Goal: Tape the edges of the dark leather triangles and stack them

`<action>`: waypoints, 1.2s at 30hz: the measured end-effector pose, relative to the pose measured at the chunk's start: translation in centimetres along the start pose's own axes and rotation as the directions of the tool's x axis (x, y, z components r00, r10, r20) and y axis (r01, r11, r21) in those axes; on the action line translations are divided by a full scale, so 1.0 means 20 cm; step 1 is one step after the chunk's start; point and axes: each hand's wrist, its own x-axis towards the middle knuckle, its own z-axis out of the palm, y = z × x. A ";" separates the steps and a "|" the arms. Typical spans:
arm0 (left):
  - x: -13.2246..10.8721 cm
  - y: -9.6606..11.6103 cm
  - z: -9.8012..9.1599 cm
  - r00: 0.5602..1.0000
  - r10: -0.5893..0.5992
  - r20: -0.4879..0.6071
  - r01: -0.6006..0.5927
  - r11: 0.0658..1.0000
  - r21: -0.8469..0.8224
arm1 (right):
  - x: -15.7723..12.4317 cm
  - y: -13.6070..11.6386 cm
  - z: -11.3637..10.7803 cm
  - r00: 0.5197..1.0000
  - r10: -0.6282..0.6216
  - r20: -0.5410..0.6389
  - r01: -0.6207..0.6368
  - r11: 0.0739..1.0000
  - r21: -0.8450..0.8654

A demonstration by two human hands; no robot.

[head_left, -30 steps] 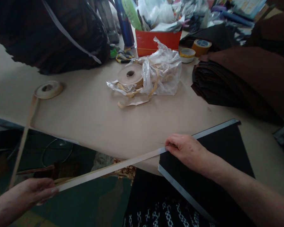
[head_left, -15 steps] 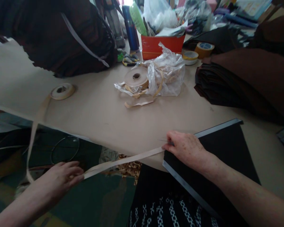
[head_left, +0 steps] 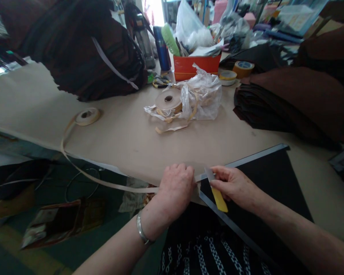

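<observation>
My left hand (head_left: 176, 183) is closed on a narrow cream tape (head_left: 126, 188) at the table's front edge. Leftward from that hand, the tape hangs in a loose curve and runs up to its roll (head_left: 88, 116) on the table. A short end of it reaches the left corner of a black panel (head_left: 272, 187) with grey strips along its edges. Over this corner, my right hand (head_left: 236, 187) grips a yellow-handled knife (head_left: 219, 199), its pale blade pointing up and slightly left. The fingertips of my left hand are partly hidden.
A larger tape roll (head_left: 168, 100) lies by a crumpled plastic bag (head_left: 208, 99) mid-table. Behind stand a red box (head_left: 197, 67) and a blue bottle (head_left: 162, 49). Dark fabric stacks flank them, one left (head_left: 83, 57), one right (head_left: 292, 103). Scissors (head_left: 161, 83) lie near the box.
My left hand has moved right along the tape, up to my right hand. The knife has turned in my right hand, so its yellow handle now shows. The view has shifted slightly.
</observation>
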 end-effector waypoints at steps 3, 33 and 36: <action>0.02 0.01 -0.02 1.000 0.017 0.025 -0.017 0.999 0.029 | 0.02 0.02 0.05 0.998 0.012 -0.060 -0.014 0.999 -0.047; 0.08 -0.20 0.09 0.959 0.069 -0.274 -0.198 0.854 -0.481 | -0.36 0.24 -0.51 0.913 0.135 -0.385 -0.035 0.966 0.256; 0.13 -0.21 0.18 0.915 0.061 -0.400 -0.277 0.814 -0.511 | -0.48 0.37 -0.67 0.835 0.079 -0.544 -0.098 0.995 -0.006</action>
